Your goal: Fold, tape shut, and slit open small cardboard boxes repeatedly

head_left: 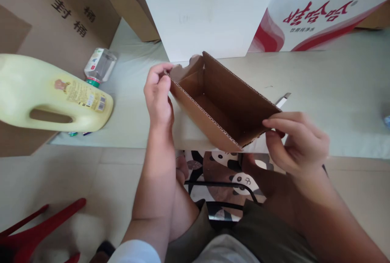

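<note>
An open-topped brown cardboard box (207, 120) is held tilted over the near edge of the table, its hollow inside facing me. My left hand (159, 92) grips its upper left corner, thumb on the near wall, beside an end flap with a curved notch. At the lower right end, my right hand (297, 139) pinches the edge of the box between thumb and fingers. Behind that end a small white object with a dark tip (283, 99), perhaps a cutter, lies on the table, partly hidden by the box.
A pale yellow jug (48, 92) and a clear bottle with a green cap (102, 66) lie at the left by a large carton (61, 15). White boxes (207, 19) line the back of the cloth-covered table (335, 92). A red chair or stool (45, 230) stands lower left.
</note>
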`<state>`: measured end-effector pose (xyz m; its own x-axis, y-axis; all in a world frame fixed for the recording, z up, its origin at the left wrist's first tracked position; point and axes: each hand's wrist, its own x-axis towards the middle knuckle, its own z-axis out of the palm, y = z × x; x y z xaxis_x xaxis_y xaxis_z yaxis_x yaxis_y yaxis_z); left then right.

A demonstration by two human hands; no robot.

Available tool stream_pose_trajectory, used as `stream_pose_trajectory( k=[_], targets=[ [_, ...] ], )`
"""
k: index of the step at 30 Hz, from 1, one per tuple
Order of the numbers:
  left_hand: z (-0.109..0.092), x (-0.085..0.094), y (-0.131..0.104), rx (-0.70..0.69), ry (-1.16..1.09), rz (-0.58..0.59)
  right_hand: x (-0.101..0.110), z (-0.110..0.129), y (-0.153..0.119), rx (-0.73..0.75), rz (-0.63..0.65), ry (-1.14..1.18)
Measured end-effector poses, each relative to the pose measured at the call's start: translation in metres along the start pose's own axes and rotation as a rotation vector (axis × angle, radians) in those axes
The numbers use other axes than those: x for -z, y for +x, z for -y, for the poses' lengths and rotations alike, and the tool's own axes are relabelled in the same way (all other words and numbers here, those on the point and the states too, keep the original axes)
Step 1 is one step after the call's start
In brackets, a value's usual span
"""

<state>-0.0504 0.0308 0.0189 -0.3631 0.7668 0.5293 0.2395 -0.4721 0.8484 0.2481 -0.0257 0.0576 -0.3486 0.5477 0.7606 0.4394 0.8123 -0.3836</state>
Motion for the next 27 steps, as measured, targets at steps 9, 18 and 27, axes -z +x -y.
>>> stream_pose_trajectory(
  k=[9,18,27],
  targets=[
    [-0.024,0.002,-0.034,-0.045,-0.219,0.026,-0.02,-0.036,-0.019,-0.2,-0.188,-0.087],
    [-0.021,0.002,-0.04,0.047,-0.03,0.036,-0.048,-0.036,-0.025,-0.494,-0.225,0.441],
    [-0.005,0.0,-0.038,-0.125,0.259,0.152,-0.044,-0.04,-0.038,-0.307,-0.13,0.215]
  ],
)
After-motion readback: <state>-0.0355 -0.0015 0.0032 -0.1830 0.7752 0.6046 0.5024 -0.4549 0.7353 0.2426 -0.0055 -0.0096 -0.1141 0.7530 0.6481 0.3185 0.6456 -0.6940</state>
